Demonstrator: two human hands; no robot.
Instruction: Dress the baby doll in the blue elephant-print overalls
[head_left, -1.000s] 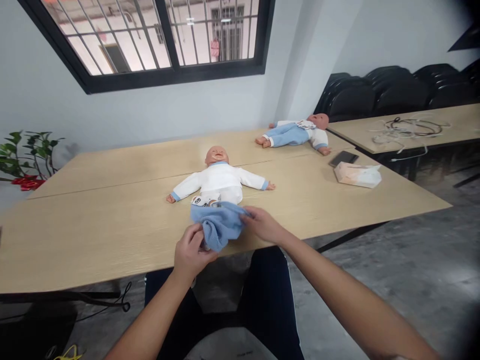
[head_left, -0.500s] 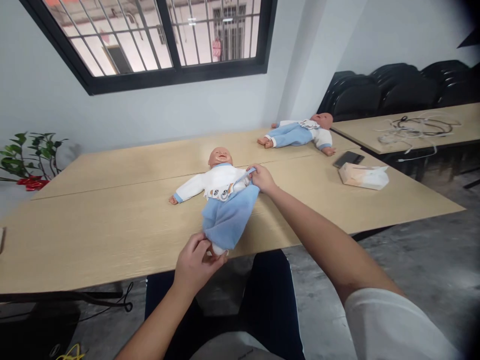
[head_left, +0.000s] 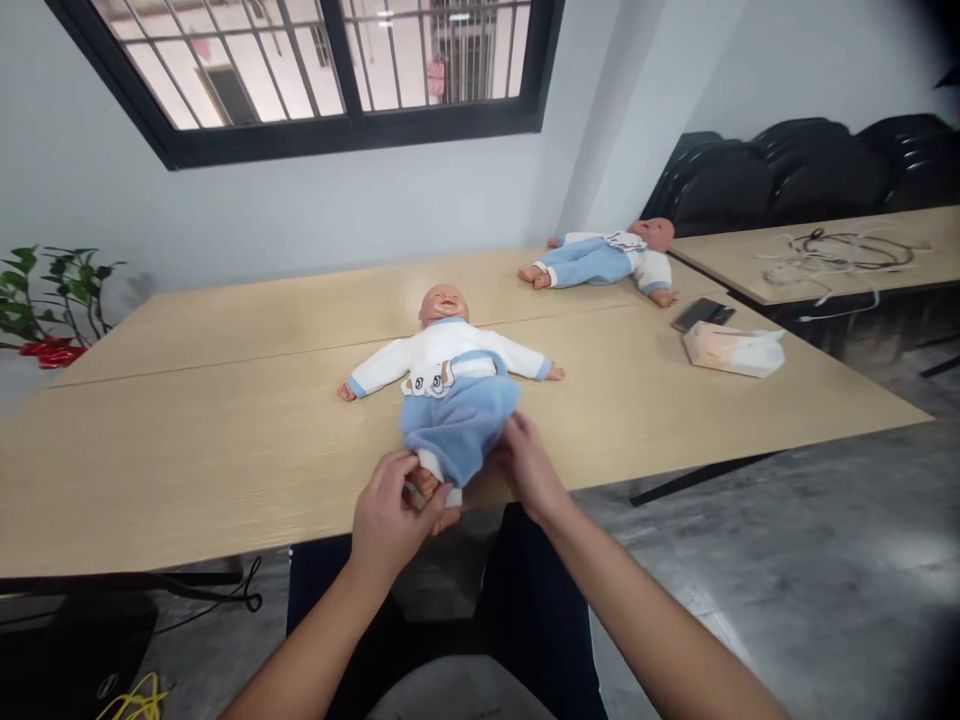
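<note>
Doll point(head_left: 444, 350): lying face-up at the table's point(head_left: 187, 440) near edge, wearing blue trousers point(head_left: 459, 425).
Left hand point(head_left: 390, 520): pinching the doll's foot point(head_left: 424, 485) at the trouser cuff.
Right hand point(head_left: 527, 466): fingers closing on the trouser leg.
Far corner: second doll point(head_left: 604, 258) lying there; tissue pack point(head_left: 731, 347) resting near the right edge.

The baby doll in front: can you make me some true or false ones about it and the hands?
1. The near doll lies on its back on the table. True.
2. Its trousers are red. False: they are blue.
3. The left hand holds the doll's foot. True.
4. The right hand rests on the tissue pack. False: it touches the trousers.
5. Only one doll is on the table. False: a second doll lies farther back.
</note>
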